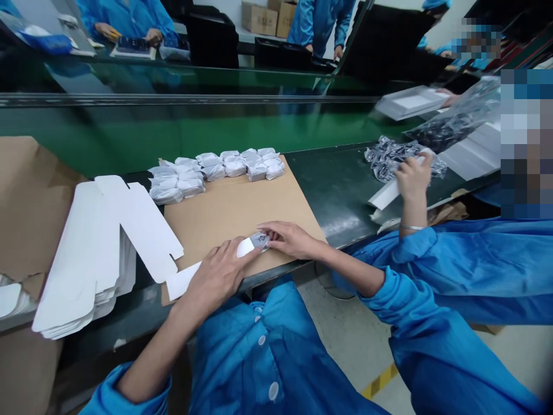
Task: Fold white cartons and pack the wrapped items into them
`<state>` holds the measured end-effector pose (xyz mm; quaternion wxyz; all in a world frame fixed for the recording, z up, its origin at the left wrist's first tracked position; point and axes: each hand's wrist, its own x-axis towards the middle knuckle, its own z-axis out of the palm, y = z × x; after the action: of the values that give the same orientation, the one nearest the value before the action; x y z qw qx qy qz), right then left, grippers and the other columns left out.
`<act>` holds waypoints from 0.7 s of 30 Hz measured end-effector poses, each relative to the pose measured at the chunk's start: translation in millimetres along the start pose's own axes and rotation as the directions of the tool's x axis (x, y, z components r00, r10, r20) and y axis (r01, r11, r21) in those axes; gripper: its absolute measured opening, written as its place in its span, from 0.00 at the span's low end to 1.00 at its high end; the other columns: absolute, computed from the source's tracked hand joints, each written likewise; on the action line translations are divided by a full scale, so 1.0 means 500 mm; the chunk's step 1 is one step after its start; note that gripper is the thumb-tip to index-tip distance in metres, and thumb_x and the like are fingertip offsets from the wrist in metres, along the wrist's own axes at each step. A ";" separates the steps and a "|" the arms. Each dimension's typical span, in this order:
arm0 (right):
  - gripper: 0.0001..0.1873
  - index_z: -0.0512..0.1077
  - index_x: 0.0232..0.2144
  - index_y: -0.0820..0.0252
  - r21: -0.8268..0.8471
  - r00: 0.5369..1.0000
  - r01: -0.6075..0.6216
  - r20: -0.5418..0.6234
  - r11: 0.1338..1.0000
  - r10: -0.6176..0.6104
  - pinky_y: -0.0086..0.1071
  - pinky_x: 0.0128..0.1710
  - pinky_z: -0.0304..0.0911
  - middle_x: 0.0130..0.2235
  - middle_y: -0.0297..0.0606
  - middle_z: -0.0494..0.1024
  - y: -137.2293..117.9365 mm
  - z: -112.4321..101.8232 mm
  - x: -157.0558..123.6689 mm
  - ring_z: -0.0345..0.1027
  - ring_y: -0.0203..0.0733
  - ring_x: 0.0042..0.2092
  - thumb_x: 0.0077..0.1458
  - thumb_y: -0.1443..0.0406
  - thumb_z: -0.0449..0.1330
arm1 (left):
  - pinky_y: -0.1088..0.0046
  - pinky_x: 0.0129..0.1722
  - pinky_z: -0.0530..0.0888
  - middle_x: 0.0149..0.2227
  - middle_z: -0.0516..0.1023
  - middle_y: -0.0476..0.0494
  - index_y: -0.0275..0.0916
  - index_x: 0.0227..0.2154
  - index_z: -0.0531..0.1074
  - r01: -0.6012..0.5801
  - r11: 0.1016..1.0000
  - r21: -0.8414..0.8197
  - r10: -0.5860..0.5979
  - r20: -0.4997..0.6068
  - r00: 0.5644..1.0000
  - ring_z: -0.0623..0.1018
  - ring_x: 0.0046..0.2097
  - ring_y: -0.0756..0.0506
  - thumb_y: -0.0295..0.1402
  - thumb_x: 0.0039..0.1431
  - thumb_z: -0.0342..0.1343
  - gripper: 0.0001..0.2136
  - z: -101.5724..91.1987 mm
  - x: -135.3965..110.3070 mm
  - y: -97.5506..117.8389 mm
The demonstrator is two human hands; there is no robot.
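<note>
My left hand (218,270) is wrapped over a narrow white carton (182,281), which lies along the front edge of a brown cardboard sheet (242,204). At the carton's right end a small clear plastic bag (260,238) with a dark printed mark shows. The fingers of my right hand (291,238) pinch this bag; what is inside it I cannot make out. Several small packets (213,168) in whitish wrapping sit in rows along the sheet's far edge. To the left, a stack of flat white carton blanks (86,248) lies partly over the sheet.
At right, a co-worker's hand (413,177) holds a white carton (385,195) beside a heap of bagged dark items (386,157). A brown cardboard box (34,202) stands at far left. Behind runs a green conveyor (242,124), with people in blue beyond it.
</note>
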<state>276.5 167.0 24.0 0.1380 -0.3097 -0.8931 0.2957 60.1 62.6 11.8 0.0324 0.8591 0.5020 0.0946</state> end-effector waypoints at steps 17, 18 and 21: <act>0.23 0.72 0.53 0.60 0.561 0.932 -0.177 -0.168 0.809 0.320 0.33 0.43 0.67 0.39 0.37 0.77 -0.086 -0.003 -0.002 0.71 0.38 0.40 0.53 0.64 0.61 | 0.62 0.55 0.70 0.60 0.69 0.32 0.39 0.58 0.63 0.005 1.000 -0.003 -0.006 -0.489 0.872 0.71 0.59 0.40 0.28 0.63 0.51 0.20 -0.002 0.010 0.026; 0.23 0.73 0.51 0.60 0.519 0.917 -0.200 -0.199 0.831 0.345 0.32 0.39 0.66 0.35 0.35 0.76 -0.062 -0.042 -0.007 0.70 0.37 0.37 0.52 0.64 0.62 | 0.61 0.57 0.69 0.61 0.68 0.33 0.40 0.60 0.61 0.062 0.998 -0.019 -0.063 -0.530 0.846 0.70 0.60 0.39 0.31 0.63 0.54 0.22 -0.014 0.001 0.016; 0.25 0.74 0.50 0.58 0.378 0.825 -0.274 -0.380 0.884 0.418 0.31 0.35 0.62 0.32 0.34 0.74 0.040 -0.196 -0.035 0.67 0.37 0.33 0.47 0.66 0.65 | 0.56 0.58 0.68 0.59 0.69 0.31 0.39 0.61 0.58 0.432 0.884 -0.177 -0.443 -0.609 0.658 0.68 0.61 0.36 0.38 0.61 0.56 0.27 -0.044 -0.049 -0.033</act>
<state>341.5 211.8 87.6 0.3308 -0.5029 -0.7071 0.3711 30.0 48.3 27.9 -0.1095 0.6293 0.6736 0.3717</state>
